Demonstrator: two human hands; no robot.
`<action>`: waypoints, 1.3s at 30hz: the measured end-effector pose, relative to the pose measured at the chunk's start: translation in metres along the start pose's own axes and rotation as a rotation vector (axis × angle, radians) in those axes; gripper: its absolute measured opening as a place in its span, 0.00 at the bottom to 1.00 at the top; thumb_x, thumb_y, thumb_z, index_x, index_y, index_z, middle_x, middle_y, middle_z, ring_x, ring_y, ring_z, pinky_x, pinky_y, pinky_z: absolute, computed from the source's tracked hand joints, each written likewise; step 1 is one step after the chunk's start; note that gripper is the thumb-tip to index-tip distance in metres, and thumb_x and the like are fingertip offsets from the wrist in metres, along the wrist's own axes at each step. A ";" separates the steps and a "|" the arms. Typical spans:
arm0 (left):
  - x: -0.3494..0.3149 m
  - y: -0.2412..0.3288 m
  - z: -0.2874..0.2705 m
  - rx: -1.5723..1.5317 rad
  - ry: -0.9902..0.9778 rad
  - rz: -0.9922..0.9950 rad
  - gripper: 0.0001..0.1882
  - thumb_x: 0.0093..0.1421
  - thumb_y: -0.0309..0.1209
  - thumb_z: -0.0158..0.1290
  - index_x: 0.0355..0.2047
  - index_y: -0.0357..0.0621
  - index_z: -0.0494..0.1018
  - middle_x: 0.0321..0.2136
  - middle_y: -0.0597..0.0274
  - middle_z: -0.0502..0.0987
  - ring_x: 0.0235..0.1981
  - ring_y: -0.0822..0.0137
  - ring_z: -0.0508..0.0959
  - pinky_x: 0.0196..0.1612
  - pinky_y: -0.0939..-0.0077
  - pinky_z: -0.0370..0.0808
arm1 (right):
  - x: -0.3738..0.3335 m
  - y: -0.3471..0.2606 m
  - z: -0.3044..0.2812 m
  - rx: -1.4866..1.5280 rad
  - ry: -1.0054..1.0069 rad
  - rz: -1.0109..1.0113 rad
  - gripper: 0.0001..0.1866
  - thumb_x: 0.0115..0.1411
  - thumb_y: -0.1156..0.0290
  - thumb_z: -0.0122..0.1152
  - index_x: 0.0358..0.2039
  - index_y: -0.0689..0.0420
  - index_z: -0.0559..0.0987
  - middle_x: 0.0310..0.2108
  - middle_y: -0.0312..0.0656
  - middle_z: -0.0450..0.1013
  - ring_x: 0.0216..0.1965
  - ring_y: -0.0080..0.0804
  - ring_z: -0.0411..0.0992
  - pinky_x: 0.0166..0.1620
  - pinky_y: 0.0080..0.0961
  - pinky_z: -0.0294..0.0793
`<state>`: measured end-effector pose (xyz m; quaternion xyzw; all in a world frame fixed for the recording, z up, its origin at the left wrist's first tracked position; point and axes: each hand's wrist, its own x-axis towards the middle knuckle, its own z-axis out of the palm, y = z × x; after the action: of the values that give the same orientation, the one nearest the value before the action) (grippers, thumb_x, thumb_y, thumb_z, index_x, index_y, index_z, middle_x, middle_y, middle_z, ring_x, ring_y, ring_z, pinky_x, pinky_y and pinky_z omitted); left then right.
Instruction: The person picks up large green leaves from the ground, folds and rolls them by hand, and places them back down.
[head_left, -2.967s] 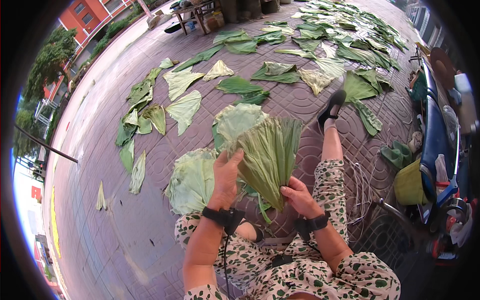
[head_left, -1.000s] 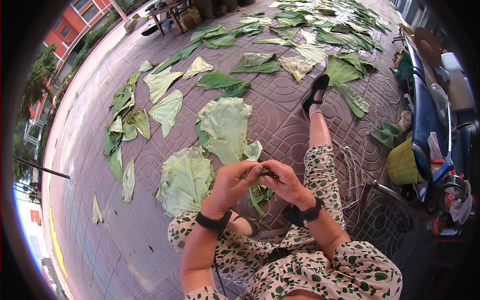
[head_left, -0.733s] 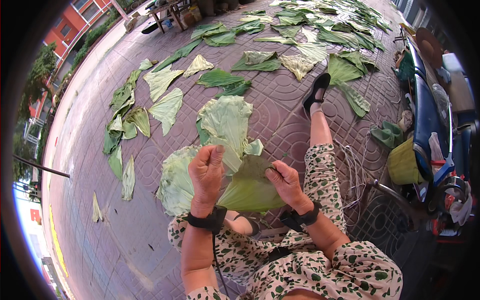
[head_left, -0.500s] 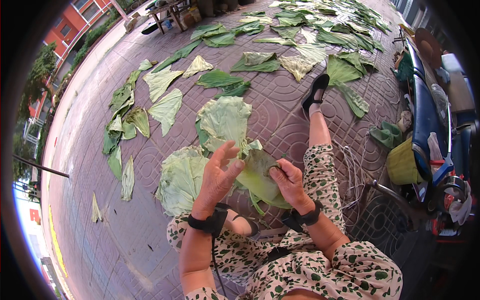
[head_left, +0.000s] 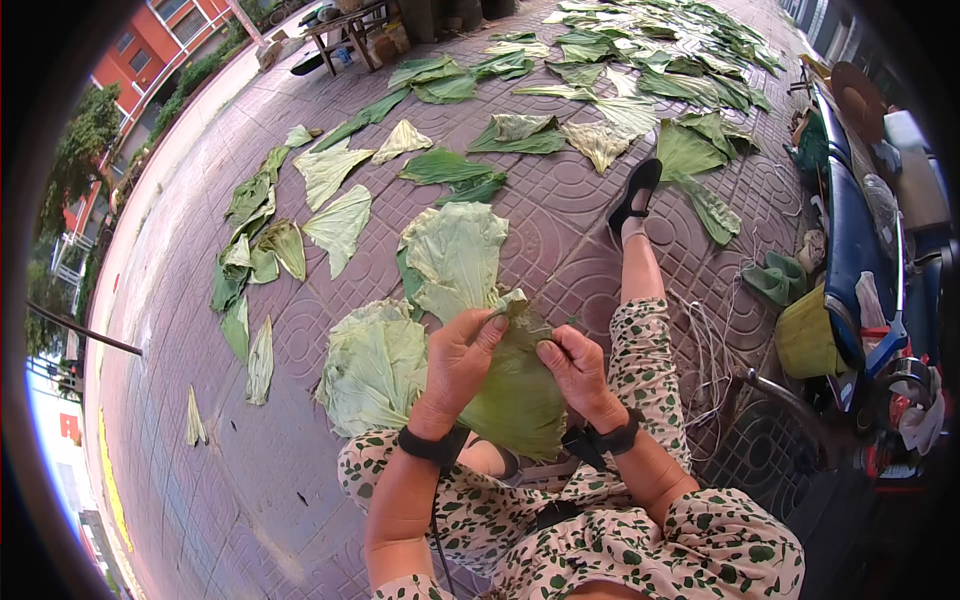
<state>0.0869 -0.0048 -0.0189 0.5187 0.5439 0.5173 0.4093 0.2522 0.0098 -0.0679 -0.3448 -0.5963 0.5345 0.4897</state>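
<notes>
Between my two hands hangs a large green leaf (head_left: 515, 395), wilted and darker toward its top, spread out above my lap. My left hand (head_left: 463, 358) pinches its upper left edge between thumb and fingers. The right edge is gripped by my right hand (head_left: 578, 368), thumb on top. Beyond the left hand lies a pale green leaf pile (head_left: 375, 362) on the paving. Just past the held leaf, another broad pale leaf (head_left: 458, 255) rests over a darker green one. The lower part of the held leaf covers part of my left foot.
Many drying leaves (head_left: 690, 85) spread over the brick paving ahead, with a curved row (head_left: 250, 235) at left. On the right stand a blue cart (head_left: 855, 230), a yellow-green bucket (head_left: 808, 335), green shoes (head_left: 775, 278) and loose white string (head_left: 710, 350). A wooden bench (head_left: 345, 30) is far off.
My left hand, open with fingers raised before, has come down and closed on the leaf's upper edge. The leaf now hangs more spread out between both hands.
</notes>
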 end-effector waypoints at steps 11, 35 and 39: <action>-0.001 -0.002 -0.005 0.184 0.089 0.093 0.07 0.57 0.28 0.51 0.31 0.35 0.72 0.20 0.71 0.69 0.23 0.80 0.63 0.26 0.85 0.63 | -0.006 0.008 -0.008 0.419 -0.272 0.285 0.09 0.58 0.67 0.55 0.28 0.59 0.71 0.22 0.22 0.59 0.25 0.10 0.55 0.27 0.11 0.58; 0.000 0.006 -0.014 0.153 0.248 0.176 0.08 0.57 0.29 0.52 0.32 0.36 0.72 0.19 0.74 0.65 0.22 0.82 0.60 0.24 0.88 0.59 | 0.008 0.006 -0.002 0.473 0.033 0.274 0.12 0.59 0.63 0.52 0.23 0.57 0.71 0.21 0.25 0.64 0.24 0.12 0.58 0.29 0.10 0.59; 0.001 0.003 -0.016 0.157 0.261 0.080 0.09 0.57 0.32 0.52 0.30 0.37 0.72 0.20 0.76 0.66 0.23 0.82 0.61 0.27 0.89 0.58 | 0.004 0.012 -0.009 0.563 -0.104 0.378 0.11 0.60 0.65 0.50 0.25 0.57 0.71 0.23 0.28 0.65 0.25 0.12 0.60 0.31 0.10 0.61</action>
<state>0.0716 -0.0065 -0.0134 0.4987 0.6102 0.5520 0.2725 0.2586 0.0182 -0.0790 -0.2726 -0.3751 0.7763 0.4270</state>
